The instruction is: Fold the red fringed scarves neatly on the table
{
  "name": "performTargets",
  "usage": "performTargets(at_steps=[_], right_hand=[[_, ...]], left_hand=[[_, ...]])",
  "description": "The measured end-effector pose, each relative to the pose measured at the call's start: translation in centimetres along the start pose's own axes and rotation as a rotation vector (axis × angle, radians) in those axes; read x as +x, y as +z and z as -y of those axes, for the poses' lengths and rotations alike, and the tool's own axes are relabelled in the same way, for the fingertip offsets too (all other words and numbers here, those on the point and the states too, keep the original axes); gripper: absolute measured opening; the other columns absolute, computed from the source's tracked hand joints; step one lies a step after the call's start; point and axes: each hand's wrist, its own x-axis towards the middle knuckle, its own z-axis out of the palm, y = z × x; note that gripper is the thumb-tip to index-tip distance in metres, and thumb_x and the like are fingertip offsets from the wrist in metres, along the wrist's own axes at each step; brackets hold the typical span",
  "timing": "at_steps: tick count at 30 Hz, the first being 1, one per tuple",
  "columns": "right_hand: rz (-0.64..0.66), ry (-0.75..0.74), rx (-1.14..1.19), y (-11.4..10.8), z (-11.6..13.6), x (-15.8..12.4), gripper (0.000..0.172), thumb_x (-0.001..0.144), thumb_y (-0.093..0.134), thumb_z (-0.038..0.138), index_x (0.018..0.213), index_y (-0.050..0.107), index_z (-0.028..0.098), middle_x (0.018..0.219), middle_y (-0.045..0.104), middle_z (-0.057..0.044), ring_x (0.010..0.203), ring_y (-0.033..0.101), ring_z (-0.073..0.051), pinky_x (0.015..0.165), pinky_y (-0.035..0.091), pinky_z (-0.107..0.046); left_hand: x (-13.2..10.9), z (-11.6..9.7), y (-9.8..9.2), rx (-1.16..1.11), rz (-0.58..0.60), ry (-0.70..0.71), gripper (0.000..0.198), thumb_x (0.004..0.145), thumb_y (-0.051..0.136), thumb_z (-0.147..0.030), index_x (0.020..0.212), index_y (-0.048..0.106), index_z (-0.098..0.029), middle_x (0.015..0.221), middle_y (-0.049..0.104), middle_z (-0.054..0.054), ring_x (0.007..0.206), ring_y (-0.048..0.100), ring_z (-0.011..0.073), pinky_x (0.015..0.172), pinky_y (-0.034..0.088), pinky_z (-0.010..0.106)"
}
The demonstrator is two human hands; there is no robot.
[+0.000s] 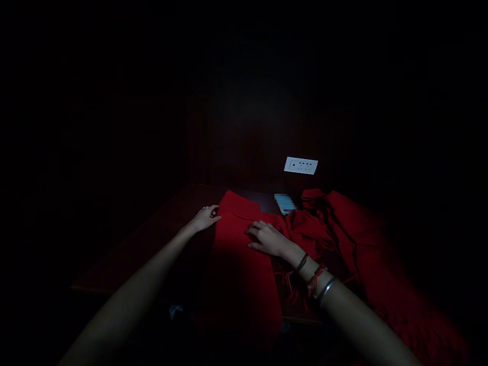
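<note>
A red scarf [241, 249] lies on the dark table as a long folded strip, its near end hanging over the front edge into shadow. At the strip's left edge is my left hand [206, 218], thumb and fingers curled in on the fabric; how firmly they grip is hard to see in the dark. My right hand [267, 238] rests palm down on the strip, fingers spread and bent, holding nothing. A crease crosses the cloth just beyond its fingertips. Red fringe [293, 290] hangs below the right wrist.
More red fringed cloth [366, 239] is heaped at the right, running over the front edge. A phone-like flat object [284, 203], blurred out, lies behind the strip. A white socket plate [301, 165] is on the back wall. The dark table [152, 244] extends left.
</note>
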Motion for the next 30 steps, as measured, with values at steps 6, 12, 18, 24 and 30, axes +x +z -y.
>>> performTargets(at_steps=[6,12,18,24,30], right_hand=[[-0.085,0.008,-0.038,1.7,0.8,0.3,0.024,0.086,0.028,0.02,0.087,0.051,0.015,0.087,0.055,-0.007,0.082,0.049,-0.014,0.076,0.034,-0.029],[-0.126,-0.099,-0.039,1.9,2.7,2.9,0.029,0.077,0.047,0.035,0.101,0.047,0.018,0.097,0.052,-0.006,0.089,0.047,-0.018,0.078,0.034,-0.031],[-0.049,-0.196,-0.082,3.1,4.1,3.9,0.015,0.081,0.039,0.017,0.086,0.054,0.017,0.082,0.057,-0.005,0.072,0.051,-0.014,0.062,0.037,-0.025],[-0.122,-0.14,-0.017,2.5,4.6,1.7,0.02,0.081,0.039,0.015,0.094,0.053,0.018,0.095,0.056,-0.005,0.085,0.051,-0.015,0.074,0.037,-0.028],[-0.182,-0.157,0.032,2.9,6.2,3.2,0.024,0.081,0.037,0.011,0.099,0.052,0.016,0.1,0.057,-0.006,0.091,0.05,-0.015,0.08,0.035,-0.029]], left_hand=[[2.2,1.6,0.9,-0.048,-0.142,0.139,0.042,0.081,0.024,-0.023,0.119,0.039,-0.012,0.123,0.042,0.007,0.113,0.036,0.0144,0.096,0.027,0.028],[3.0,2.8,1.1,-0.121,0.013,0.204,0.048,0.078,0.033,-0.029,0.125,0.03,-0.018,0.115,0.051,0.002,0.106,0.045,0.0147,0.091,0.032,0.03],[1.8,2.0,0.0,-0.117,0.055,0.251,0.047,0.079,0.034,-0.034,0.122,0.036,-0.016,0.109,0.055,0.004,0.099,0.049,0.0141,0.087,0.035,0.025],[2.2,2.0,0.4,0.146,0.14,0.221,0.044,0.083,0.024,-0.022,0.127,0.028,-0.026,0.125,0.042,0.0,0.114,0.035,0.0155,0.093,0.026,0.033],[2.4,1.8,0.5,0.224,0.189,0.217,0.048,0.083,0.021,-0.019,0.13,0.015,-0.027,0.13,0.034,-0.001,0.119,0.027,0.0155,0.094,0.023,0.035]])
